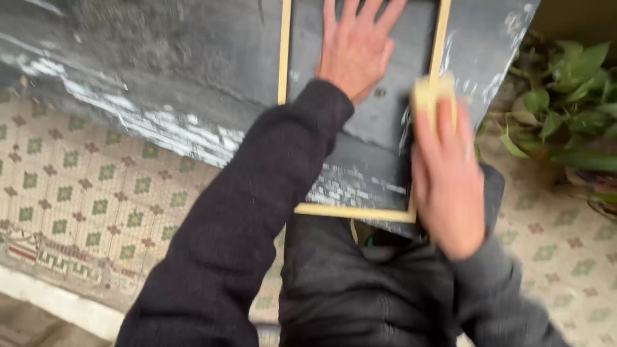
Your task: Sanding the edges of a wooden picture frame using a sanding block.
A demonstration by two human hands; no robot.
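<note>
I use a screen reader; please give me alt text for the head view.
A person's left hand lies flat on a dark panel in a pale wooden frame, while the right hand presses a yellowish pad to the frame's right edge.

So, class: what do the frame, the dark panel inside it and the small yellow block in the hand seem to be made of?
Frame: probably bare pale wood, matt, thin straight strips.
Dark panel: looks like slate or painted board, matt grey-black with chalky white smears.
Yellow block under the right hand: perhaps sponge or foam; motion blur leaves it unclear.
The left hand lies flat on the panel.
</note>
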